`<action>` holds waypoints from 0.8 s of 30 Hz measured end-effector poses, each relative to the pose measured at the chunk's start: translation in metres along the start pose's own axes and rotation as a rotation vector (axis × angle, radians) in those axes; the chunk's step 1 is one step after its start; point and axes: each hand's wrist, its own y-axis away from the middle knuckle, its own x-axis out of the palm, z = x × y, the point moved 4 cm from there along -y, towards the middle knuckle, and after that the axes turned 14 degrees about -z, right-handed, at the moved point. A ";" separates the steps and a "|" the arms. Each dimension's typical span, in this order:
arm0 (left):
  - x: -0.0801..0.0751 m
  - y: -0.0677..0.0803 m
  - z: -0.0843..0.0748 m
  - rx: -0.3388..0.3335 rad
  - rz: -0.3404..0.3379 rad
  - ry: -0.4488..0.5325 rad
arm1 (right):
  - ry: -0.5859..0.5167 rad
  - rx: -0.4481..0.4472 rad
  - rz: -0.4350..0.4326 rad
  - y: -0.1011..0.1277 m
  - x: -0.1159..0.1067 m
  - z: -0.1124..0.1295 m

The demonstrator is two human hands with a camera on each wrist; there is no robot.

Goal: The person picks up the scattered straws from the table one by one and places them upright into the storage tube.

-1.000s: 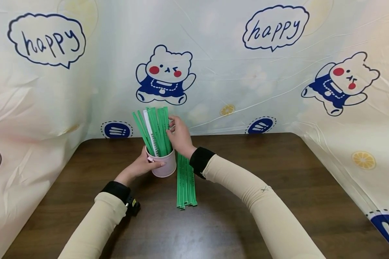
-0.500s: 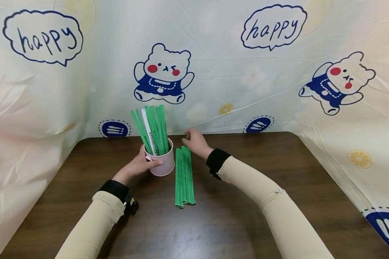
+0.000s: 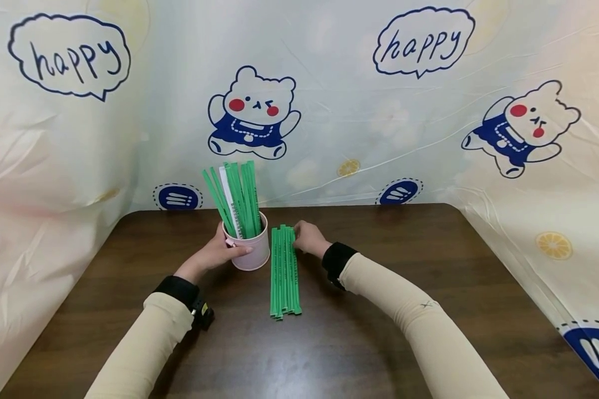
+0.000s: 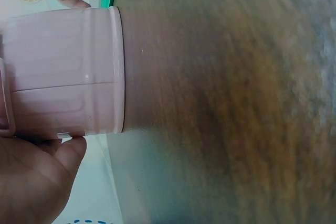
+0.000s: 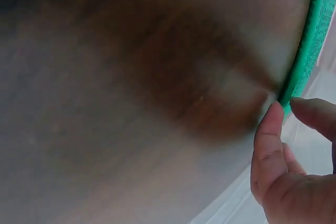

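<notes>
The head view looks forward and down from above the near edge of the worktop (image 3: 379,332), taking in its whole width, both forearms and the printed sheet (image 3: 359,100) behind the far edge. The left wrist view sits very near the worktop, turned on its side, and faces the pink cup (image 4: 63,72) from close by, with the left hand (image 4: 31,177) at its lower corner. The right wrist view is nearer still and blurred, facing along the wood toward the end of the green strips (image 5: 307,51), with the right hand (image 5: 294,177) at its edge. All three views share the strips; the head and left wrist views also share the cup (image 3: 252,252).
</notes>
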 end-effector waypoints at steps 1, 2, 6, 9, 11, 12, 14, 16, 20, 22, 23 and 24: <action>0.000 0.000 0.000 -0.002 -0.001 0.001 | -0.019 -0.037 -0.003 -0.007 0.007 -0.011; 0.000 0.000 -0.001 -0.003 -0.002 -0.001 | -0.021 -0.036 0.004 -0.012 0.010 -0.016; 0.000 0.000 -0.002 -0.002 -0.007 -0.003 | -0.035 0.018 0.017 -0.027 0.024 -0.036; 0.000 0.000 -0.001 0.000 -0.005 0.000 | -0.017 0.091 0.010 -0.013 0.015 -0.022; 0.000 -0.001 -0.001 -0.002 -0.006 0.003 | 0.001 0.084 -0.003 -0.004 0.007 -0.012; -0.001 -0.001 -0.001 -0.004 -0.006 0.003 | 0.012 0.086 -0.001 0.000 0.004 -0.009; -0.002 -0.001 0.000 -0.004 -0.008 0.005 | 0.038 0.078 -0.008 0.005 -0.001 -0.006; -0.002 -0.001 0.000 -0.002 -0.009 0.007 | 0.053 0.078 -0.006 0.007 -0.006 -0.006; -0.002 -0.001 0.002 0.012 -0.010 0.007 | 0.082 0.091 0.005 0.006 -0.014 -0.016; -0.002 0.000 0.002 0.017 -0.004 0.003 | 0.099 0.103 0.010 0.006 -0.021 -0.023; -0.001 0.000 0.002 0.019 -0.002 0.000 | 0.112 0.107 0.011 0.005 -0.026 -0.027; -0.001 0.001 0.002 0.021 0.001 -0.002 | 0.122 0.111 0.010 0.004 -0.031 -0.030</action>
